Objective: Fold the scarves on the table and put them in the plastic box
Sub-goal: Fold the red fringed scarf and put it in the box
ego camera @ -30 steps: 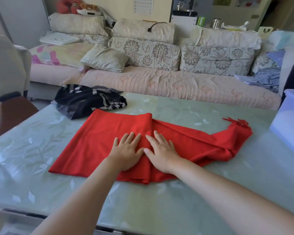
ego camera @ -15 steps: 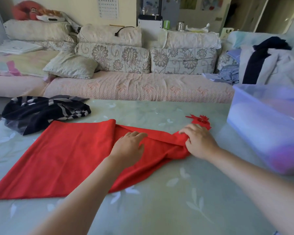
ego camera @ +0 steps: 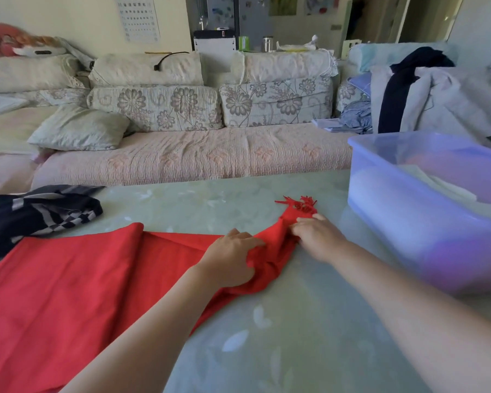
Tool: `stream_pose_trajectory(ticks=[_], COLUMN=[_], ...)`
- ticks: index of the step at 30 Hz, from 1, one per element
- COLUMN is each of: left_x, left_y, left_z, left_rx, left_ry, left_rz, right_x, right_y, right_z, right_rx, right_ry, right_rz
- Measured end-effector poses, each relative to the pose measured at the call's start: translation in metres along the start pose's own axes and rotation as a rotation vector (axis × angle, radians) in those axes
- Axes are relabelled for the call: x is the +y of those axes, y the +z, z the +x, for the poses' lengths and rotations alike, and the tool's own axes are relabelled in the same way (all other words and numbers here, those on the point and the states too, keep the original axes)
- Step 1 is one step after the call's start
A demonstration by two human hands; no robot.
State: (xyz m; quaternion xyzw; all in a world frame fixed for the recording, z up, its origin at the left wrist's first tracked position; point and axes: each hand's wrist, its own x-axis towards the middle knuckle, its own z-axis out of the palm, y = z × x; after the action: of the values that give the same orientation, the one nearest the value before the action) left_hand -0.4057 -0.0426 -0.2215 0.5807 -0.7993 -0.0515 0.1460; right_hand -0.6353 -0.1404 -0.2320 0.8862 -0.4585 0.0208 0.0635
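The red scarf [ego camera: 82, 279] lies spread on the table [ego camera: 295, 336], running from seven o'clock up to its fringed tip near the centre. The left hand [ego camera: 233, 258] clutches a bunched fold of it. Just at two o'clock of that hand, the right hand [ego camera: 319, 239], blurred, seems to pinch the narrow end. The plastic box [ego camera: 408, 211] stands at three o'clock and a dark striped scarf [ego camera: 40, 214] at nine.

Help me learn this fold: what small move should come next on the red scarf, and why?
Probably lift the fringed end of the red scarf and carry it left over the rest: the left hand grips bunched cloth there, the right hand touches it alongside, and the rest lies flat.
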Motion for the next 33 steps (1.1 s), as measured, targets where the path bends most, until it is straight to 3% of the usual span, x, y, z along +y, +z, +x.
stream_pose_trajectory(ticks=[3, 9, 13, 15, 16, 19, 21, 23, 25, 27, 31, 33], left_x=[-0.002, 0.002, 0.008, 0.013, 0.015, 0.018, 0.021, 0.024, 0.027, 0.028, 0.036, 0.049], left_y=[0.002, -0.008, -0.019, -0.02, -0.021, -0.025, -0.025, -0.02, -0.01, -0.001, 0.012, 0.014], left_z=[0.013, 0.03, 0.045, 0.054, 0.06, 0.082, 0.093, 0.094, 0.089, 0.077, 0.041, 0.019], left_rx=[0.008, 0.172, 0.217, 0.223, 0.24, 0.312, 0.262, 0.124, 0.044, 0.104, 0.339, 0.338], left_ry=[-0.003, -0.139, -0.22, -0.24, -0.248, -0.284, -0.3, -0.323, -0.31, -0.212, 0.053, 0.137], left_rz=[0.1, 0.055, -0.054, -0.094, -0.115, -0.228, -0.294, -0.345, -0.337, -0.315, -0.17, -0.128], right_x=[0.003, 0.027, 0.048, 0.054, 0.056, 0.056, 0.045, 0.031, 0.023, 0.021, 0.012, 0.006], right_y=[-0.007, -0.051, -0.072, -0.075, -0.074, -0.075, -0.077, -0.073, -0.066, -0.056, -0.048, -0.049], right_z=[0.006, -0.013, -0.032, -0.038, -0.037, -0.028, -0.017, -0.01, -0.011, -0.017, -0.031, -0.042], right_rx=[0.106, -0.197, -0.378, -0.388, -0.292, 0.307, 0.463, 0.318, 0.125, 0.085, 0.176, -0.016], right_ry=[0.047, 0.196, 0.274, 0.306, 0.335, 0.509, 0.512, 0.397, 0.344, 0.305, 0.163, 0.127], right_rz=[0.111, 0.48, 0.603, 0.675, 0.687, 0.592, 0.722, 0.928, 0.831, 0.686, 0.51, 0.456])
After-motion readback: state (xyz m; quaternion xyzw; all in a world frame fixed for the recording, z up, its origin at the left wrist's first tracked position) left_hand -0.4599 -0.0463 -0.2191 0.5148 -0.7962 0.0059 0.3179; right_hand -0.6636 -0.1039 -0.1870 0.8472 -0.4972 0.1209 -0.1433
